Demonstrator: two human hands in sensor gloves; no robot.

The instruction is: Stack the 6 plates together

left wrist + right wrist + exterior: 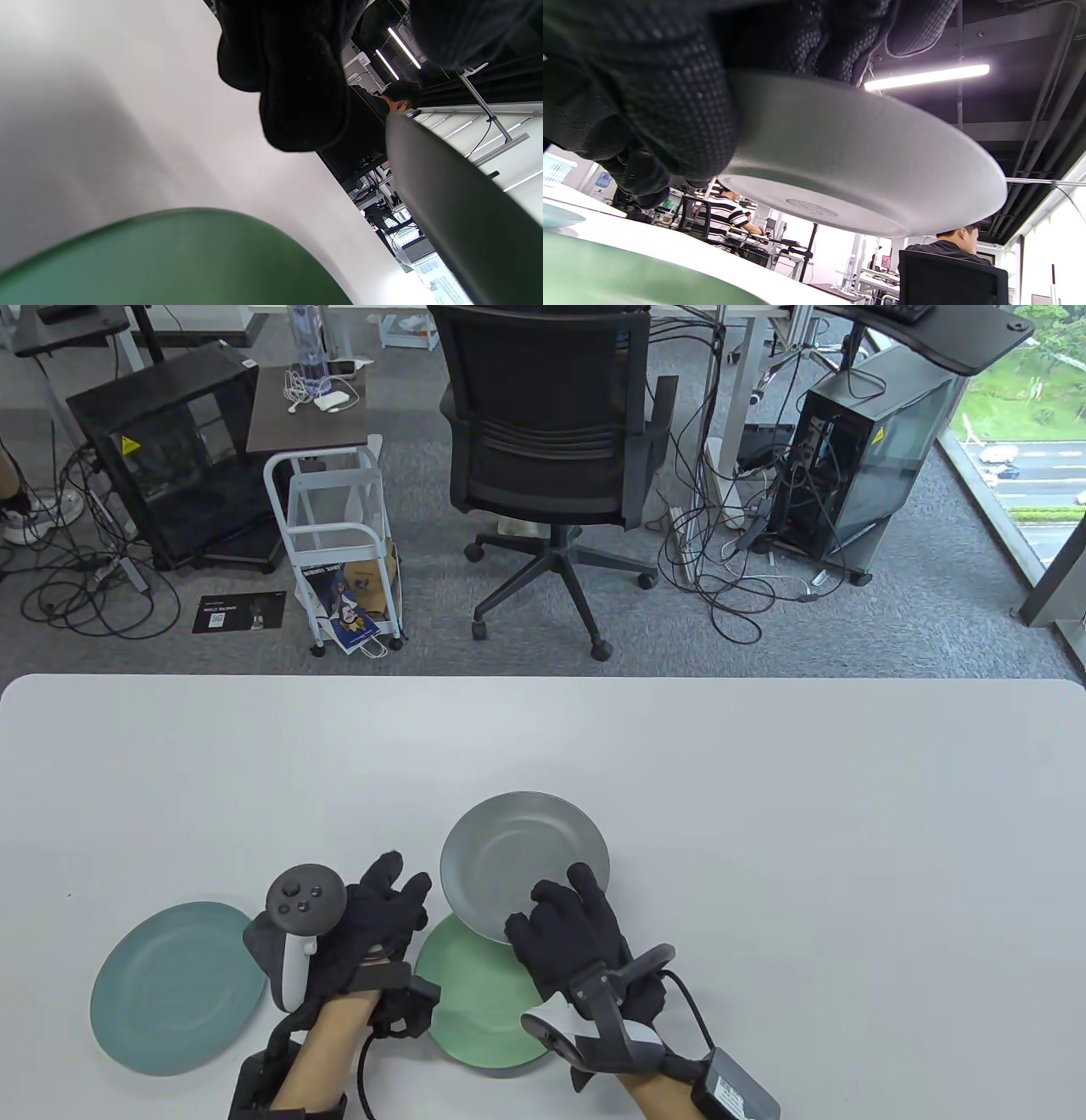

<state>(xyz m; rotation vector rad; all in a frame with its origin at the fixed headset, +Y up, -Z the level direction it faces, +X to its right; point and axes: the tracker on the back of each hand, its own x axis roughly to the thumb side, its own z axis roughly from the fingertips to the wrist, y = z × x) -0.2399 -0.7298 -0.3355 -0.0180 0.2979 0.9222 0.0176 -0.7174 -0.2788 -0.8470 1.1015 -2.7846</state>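
Note:
My right hand grips the near rim of a grey plate and holds it in the air, its near edge over the far part of a green plate that lies flat on the table. The right wrist view shows the grey plate's underside above the green plate. My left hand hovers just left of both plates with fingers spread, holding nothing. A teal plate lies at the near left. In the left wrist view the green plate and the grey plate's edge show.
The white table stretches far to the right and back. An office chair and a white cart stand on the floor beyond the far edge.

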